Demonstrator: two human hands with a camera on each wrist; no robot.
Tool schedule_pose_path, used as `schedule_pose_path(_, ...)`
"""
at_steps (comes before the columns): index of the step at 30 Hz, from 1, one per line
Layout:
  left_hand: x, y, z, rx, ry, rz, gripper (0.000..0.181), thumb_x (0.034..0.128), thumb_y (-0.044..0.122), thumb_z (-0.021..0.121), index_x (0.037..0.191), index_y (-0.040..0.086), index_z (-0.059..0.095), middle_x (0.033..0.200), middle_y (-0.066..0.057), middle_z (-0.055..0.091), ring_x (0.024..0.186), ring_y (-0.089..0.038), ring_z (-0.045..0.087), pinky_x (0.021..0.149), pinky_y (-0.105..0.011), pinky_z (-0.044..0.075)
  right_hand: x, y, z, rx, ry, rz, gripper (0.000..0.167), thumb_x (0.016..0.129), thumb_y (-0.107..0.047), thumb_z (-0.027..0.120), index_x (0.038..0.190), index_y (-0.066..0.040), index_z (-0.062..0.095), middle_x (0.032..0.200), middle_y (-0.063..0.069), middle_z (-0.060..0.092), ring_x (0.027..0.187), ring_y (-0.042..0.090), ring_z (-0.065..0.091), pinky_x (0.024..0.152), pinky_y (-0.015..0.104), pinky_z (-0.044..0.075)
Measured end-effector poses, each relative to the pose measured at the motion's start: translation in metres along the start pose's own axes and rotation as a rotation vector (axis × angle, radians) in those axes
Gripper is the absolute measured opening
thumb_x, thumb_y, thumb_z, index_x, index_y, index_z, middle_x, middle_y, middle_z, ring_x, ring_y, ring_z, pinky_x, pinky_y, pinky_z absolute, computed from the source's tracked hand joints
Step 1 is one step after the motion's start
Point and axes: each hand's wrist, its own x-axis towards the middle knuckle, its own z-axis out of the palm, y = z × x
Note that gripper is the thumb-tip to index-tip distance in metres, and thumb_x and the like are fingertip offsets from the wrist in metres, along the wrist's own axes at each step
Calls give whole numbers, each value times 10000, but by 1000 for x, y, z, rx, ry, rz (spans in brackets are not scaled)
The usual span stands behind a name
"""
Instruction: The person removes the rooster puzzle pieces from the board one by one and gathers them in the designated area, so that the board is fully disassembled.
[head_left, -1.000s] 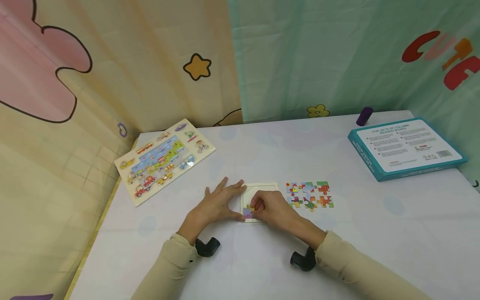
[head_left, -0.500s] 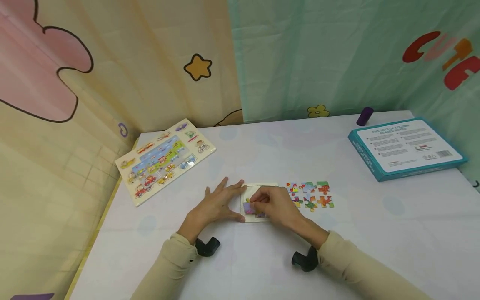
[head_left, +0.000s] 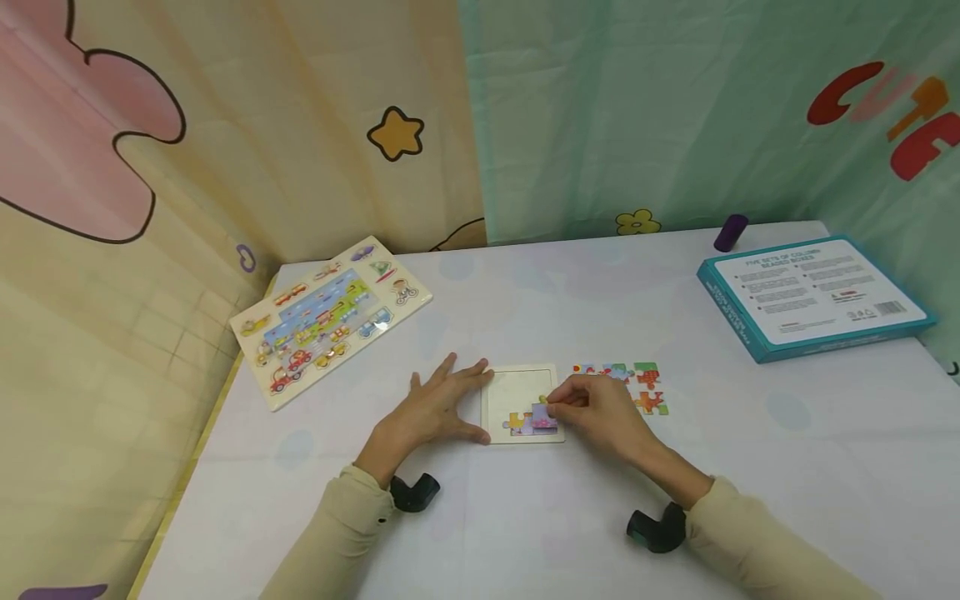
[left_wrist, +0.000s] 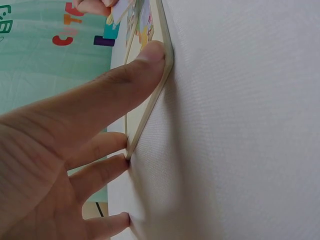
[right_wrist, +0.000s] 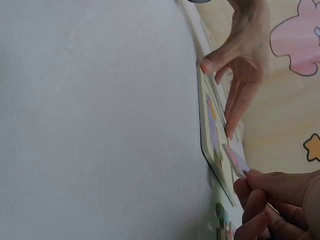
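Note:
A small pale puzzle tray [head_left: 513, 387] lies in front of me, with joined puzzle pieces [head_left: 519, 424] along its near side. My left hand [head_left: 435, 407] is spread at the tray's left side. In the left wrist view its thumb [left_wrist: 145, 55] rests on the tray's corner, and two fingertips touch the edge. My right hand [head_left: 600, 412] pinches a purple puzzle piece [head_left: 543, 416] between thumb and fingers over the tray's near right corner. The right wrist view shows this piece [right_wrist: 236, 161] tilted and raised above the tray. Loose pieces [head_left: 649, 403] lie right of the tray, partly hidden by my right hand.
A vehicle picture board [head_left: 330, 321] lies at the back left. At the back right are a teal box [head_left: 817, 296] and a dark purple cylinder [head_left: 731, 232]. Black fittings [head_left: 417, 493] show beside both wrists. Printed curtains [head_left: 600, 108] hang behind the white table.
My right hand has lifted the purple piece from the tray's near left corner and carried it right, to the near right corner. My left hand has stayed in place.

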Motion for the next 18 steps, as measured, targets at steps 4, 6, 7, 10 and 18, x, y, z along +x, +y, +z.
schedule_pose_path(4,0,0,0,-3,4,3,944,664,396,895,1479,186,466,1584,70,300,1501,-328,63,1045,-779,42,-11,14,-20,-61,45,27,67,842,-126,767,907,-122,752,820,-59,714,725,104,649,668,248,509)
schedule_pose_path(6,0,0,0,2,5,3,943,665,401,893,1479,188,466,1583,69,302,1501,-330,66,1043,-781,47,-15,19,-29,-85,71,37,71,842,-136,770,910,-127,755,822,-62,713,725,107,647,662,246,503)
schedule_pose_path(7,0,-1,0,4,6,4,944,665,403,893,1479,189,466,1583,68,303,1500,-332,68,1042,-782,49,-17,21,-32,-97,84,42,70,840,-143,773,908,-133,756,817,-65,712,723,108,644,659,245,498)
schedule_pose_path(10,0,-1,0,14,12,4,945,665,410,892,1480,192,465,1582,67,306,1499,-335,73,1038,-786,57,-21,26,-38,-118,105,45,71,838,-154,778,904,-135,761,814,-67,711,718,111,640,650,243,485)
schedule_pose_path(18,0,-1,1,6,6,5,947,667,404,892,1482,189,461,1585,65,301,1500,-331,71,1041,-783,52,-31,30,-35,-109,58,71,83,833,-121,776,911,-105,754,802,-50,714,698,107,640,636,224,500)
